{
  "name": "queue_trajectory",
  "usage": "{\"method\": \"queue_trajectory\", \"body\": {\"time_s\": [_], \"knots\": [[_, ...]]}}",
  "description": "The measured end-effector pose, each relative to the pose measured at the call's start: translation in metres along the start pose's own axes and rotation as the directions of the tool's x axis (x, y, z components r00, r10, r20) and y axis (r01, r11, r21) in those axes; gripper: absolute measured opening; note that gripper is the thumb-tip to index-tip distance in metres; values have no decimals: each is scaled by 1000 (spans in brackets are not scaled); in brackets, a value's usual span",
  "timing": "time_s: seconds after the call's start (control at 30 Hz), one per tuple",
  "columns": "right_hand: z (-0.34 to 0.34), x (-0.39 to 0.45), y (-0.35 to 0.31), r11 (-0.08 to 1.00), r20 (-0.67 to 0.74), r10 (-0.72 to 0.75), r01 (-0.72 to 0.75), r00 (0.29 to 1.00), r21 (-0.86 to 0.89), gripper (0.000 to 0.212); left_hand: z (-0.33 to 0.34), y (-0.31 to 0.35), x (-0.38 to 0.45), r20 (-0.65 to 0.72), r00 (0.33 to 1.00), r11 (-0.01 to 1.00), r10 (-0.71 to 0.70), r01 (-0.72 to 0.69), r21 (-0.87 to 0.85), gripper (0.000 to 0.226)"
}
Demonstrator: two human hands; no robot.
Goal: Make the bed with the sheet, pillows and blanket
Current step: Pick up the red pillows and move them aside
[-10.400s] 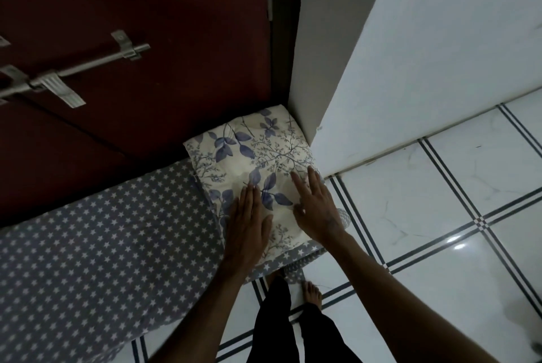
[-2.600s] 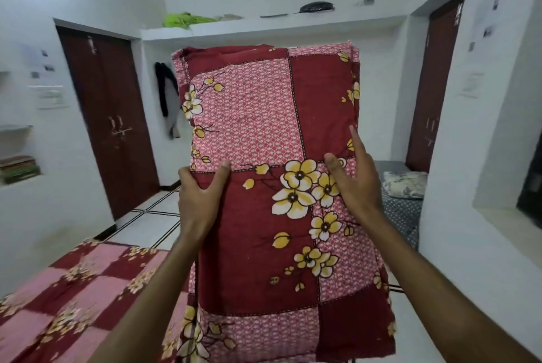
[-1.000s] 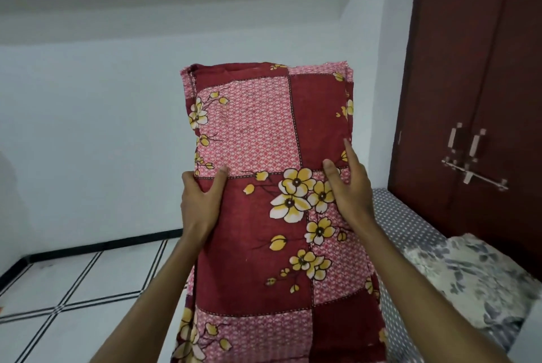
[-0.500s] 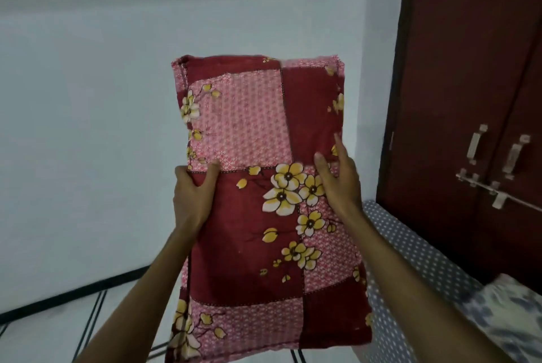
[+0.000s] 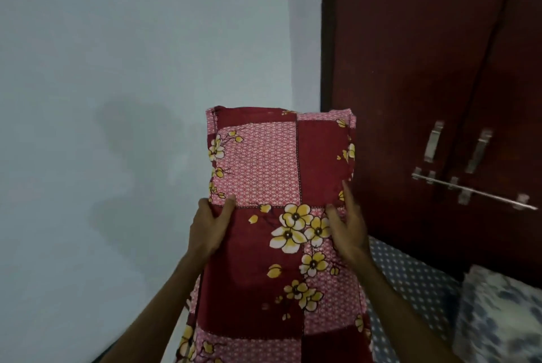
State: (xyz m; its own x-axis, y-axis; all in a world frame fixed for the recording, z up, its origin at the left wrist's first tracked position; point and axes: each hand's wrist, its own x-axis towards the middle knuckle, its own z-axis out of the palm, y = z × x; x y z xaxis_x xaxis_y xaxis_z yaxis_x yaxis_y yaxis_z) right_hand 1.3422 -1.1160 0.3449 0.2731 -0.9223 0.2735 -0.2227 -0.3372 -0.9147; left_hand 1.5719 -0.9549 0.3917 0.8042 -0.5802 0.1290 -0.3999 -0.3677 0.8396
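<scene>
I hold a folded blanket (image 5: 264, 175), red and pink patchwork with yellow flowers, upright in front of me. My left hand (image 5: 208, 228) grips its left edge, thumb over the front. My right hand (image 5: 349, 230) grips its right edge with fingers spread on the cloth. Behind it at lower right lies the bed, covered by a grey sheet with white stars (image 5: 410, 277). A cream pillow with blue leaves (image 5: 504, 315) rests on the sheet at the far right. The blanket's lower end runs out of the frame.
A dark red double door (image 5: 425, 69) with metal handles and a sliding bolt (image 5: 469, 191) stands directly behind the bed. A plain white wall (image 5: 132, 99) fills the left half of the view.
The blanket sits lower in view and closer to the door than half a second ago. My view has swung right, bringing the pillow and sheet further in. Both hands keep their grip.
</scene>
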Motion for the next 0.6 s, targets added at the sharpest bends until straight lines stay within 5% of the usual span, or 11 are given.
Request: {"method": "queue_trajectory", "body": {"time_s": [0.33, 0.6], "knots": [[48, 21, 177, 941, -155, 332, -339, 930, -19, 78, 169, -93, 126, 479, 875, 994, -70, 23, 104, 62], [90, 36, 279, 781, -189, 593, -616, 783, -100, 88, 270, -161, 187, 628, 749, 947, -210, -3, 320, 66]]}}
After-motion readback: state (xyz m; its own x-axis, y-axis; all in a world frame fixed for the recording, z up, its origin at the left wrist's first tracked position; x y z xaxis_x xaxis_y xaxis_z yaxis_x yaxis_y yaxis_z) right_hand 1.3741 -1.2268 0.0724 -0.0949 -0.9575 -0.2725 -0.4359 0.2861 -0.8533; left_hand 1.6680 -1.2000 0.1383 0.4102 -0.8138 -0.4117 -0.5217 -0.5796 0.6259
